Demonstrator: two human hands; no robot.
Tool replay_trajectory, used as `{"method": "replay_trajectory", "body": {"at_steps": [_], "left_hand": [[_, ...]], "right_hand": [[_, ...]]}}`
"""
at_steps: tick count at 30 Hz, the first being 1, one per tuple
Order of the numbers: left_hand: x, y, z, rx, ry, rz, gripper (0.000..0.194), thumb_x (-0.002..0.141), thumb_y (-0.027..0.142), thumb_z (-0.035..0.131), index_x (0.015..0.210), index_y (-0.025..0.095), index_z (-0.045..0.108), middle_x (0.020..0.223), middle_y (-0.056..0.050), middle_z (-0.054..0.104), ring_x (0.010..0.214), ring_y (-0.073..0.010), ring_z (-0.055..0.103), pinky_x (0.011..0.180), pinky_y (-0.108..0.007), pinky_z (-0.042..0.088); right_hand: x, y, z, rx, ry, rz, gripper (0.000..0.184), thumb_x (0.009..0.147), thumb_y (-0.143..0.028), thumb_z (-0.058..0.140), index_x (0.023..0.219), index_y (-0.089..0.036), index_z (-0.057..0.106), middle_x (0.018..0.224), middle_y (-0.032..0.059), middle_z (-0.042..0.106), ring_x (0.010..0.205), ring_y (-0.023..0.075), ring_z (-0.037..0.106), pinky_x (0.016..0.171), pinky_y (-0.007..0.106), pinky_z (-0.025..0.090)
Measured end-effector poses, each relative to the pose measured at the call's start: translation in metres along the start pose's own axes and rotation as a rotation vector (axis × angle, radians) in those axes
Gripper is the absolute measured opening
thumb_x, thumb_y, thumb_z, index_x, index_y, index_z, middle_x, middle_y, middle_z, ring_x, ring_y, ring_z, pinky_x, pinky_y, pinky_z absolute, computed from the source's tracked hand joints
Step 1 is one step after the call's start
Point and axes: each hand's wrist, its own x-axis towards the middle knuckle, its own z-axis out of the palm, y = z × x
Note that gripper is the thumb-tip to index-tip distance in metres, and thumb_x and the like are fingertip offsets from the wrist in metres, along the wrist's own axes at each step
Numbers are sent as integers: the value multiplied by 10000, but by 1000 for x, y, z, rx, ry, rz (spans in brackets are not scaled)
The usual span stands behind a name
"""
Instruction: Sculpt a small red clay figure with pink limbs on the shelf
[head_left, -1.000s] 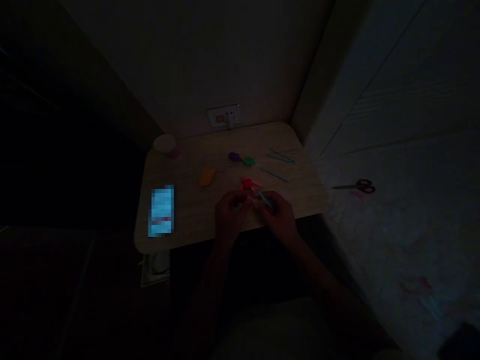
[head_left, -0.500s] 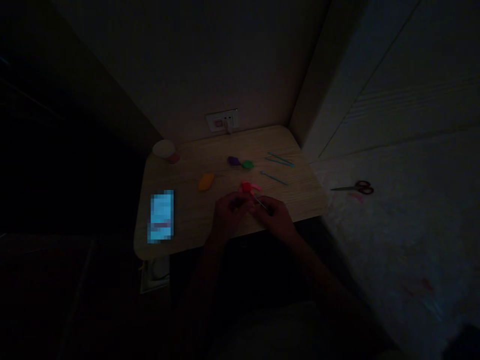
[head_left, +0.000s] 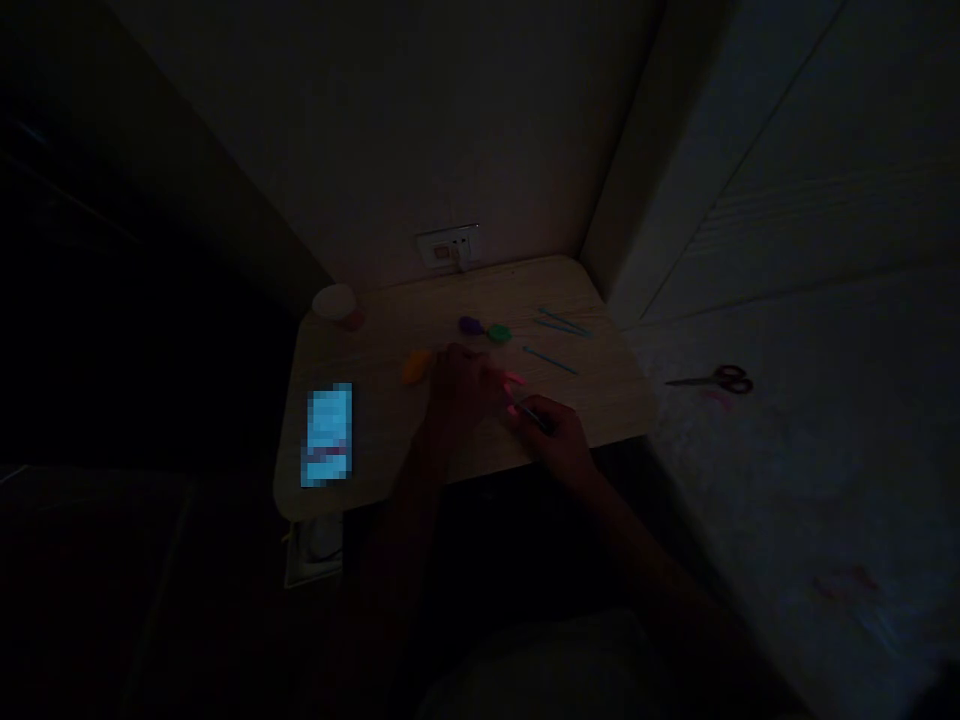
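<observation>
In the dim head view, my right hand (head_left: 555, 425) is closed around a thin, light-tipped stick-like tool (head_left: 530, 412) over the front of the small wooden table. Soft-looking pink material (head_left: 513, 379) lies between my hands, one strip reaching close to the tool's tip. My left hand (head_left: 461, 380) is just left of it, back up, fingers blurred and dark. I cannot make out whether it grips anything. No red lump shows now. An orange piece (head_left: 415, 367) is beside my left hand. Beyond lie a purple piece (head_left: 471, 326) and a green piece (head_left: 499, 333).
Several thin blue sticks (head_left: 551, 360) lie at the table's right. A pale cup (head_left: 334, 303) stands back left, and a lit, pixelated screen (head_left: 328, 435) lies front left. A wall socket (head_left: 448, 247) is behind. Scissors (head_left: 727, 379) rest on the pale surface at right.
My left hand has moved up and away from my right hand, over where the red lump showed. My right hand stays nearly in place with the tool. The view has shifted slightly.
</observation>
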Motion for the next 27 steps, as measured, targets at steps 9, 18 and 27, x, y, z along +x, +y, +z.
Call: {"method": "replay_trajectory", "body": {"at_steps": [9,18,27], "left_hand": [[1,2,-3,-442,-105,-112,279,690,249,806,900,220,625,799,3,611,720,-182,582,689,-313,466],[-25,11,2,-1071,69,-464,429,609,285,889,907,196,594,829,-6,697,725,-165,699,610,-260,537],[-37,15,10,-1128,135,-497,432,574,300,909,884,196,627,778,21,675,659,-132,667,561,-229,516]], "right_hand": [[-5,1,4,18,-40,5,273,830,-473,738,823,-201,765,774,29,734,722,191,641,666,289,488],[1,-4,7,33,128,60,302,788,-490,756,736,-192,740,648,0,647,563,131,495,532,261,365],[8,-7,10,40,110,61,255,756,-437,746,687,-195,704,682,-2,663,599,135,504,580,264,395]]}}
